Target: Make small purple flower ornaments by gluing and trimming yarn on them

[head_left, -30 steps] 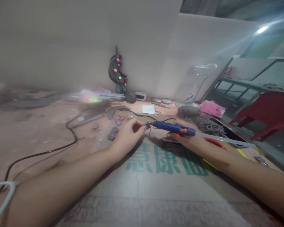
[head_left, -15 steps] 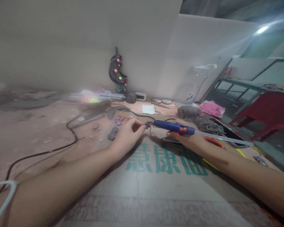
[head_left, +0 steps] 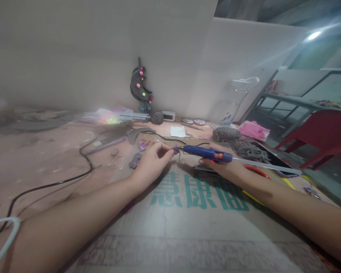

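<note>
Tapering blue glue gun (head_left: pixel 200 152), orange-patched

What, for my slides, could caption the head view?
Left hand pinching a small purple piece at the tip of the blue glue gun in the right hand.

The pinkish table (head_left: pixel 59 159) bears a printed board (head_left: pixel 165 223), a black cord (head_left: pixel 59 182) and grey yarn (head_left: pixel 226 133).

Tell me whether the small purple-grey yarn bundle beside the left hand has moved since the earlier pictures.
No: the yarn bundle shows no visible shift in any direction, judged against the grey crescent piece lying beyond it.
</note>
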The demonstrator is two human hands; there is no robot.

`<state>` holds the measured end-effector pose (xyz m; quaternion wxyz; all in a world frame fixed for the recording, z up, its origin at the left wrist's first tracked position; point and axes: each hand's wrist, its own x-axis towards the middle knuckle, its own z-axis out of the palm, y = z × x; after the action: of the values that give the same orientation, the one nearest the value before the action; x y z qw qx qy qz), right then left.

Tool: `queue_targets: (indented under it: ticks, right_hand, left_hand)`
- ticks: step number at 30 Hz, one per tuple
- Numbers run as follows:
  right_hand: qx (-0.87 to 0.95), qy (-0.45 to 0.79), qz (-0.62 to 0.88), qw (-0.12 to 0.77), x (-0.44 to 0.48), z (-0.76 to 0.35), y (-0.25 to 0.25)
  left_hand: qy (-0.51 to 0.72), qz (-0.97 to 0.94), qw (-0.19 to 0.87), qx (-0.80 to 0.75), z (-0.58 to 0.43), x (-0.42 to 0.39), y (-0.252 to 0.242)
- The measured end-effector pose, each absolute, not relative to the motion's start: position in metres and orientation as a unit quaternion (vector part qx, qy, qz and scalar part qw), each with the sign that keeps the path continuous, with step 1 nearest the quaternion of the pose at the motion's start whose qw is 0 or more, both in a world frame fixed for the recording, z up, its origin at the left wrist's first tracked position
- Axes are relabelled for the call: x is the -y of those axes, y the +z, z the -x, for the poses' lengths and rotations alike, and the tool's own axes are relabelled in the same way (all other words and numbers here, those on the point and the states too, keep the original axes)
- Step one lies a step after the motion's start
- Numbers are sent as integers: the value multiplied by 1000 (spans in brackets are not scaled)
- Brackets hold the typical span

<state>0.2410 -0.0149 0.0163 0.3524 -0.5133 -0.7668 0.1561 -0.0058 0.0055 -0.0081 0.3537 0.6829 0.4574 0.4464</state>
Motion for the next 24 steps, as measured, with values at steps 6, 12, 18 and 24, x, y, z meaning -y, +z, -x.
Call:
queue_targets:
  ticks: [6,12,18,24]
  right_hand:
    - [771,147,507,356,17,-240,18]
    - [775,165,496,356,19,-241,19]
    - [714,128,558,404,13,-244,26]
    - [684,170,561,434,12,-244,46]
  left_hand:
    - [448,-680,359,-456,5,-5,-8]
    - [444,-668,372,-467,5,-7,-9]
    - [446,-657,386,-469,7,-10,-11]
    - [435,-662,383,-475,6,-8,-8]
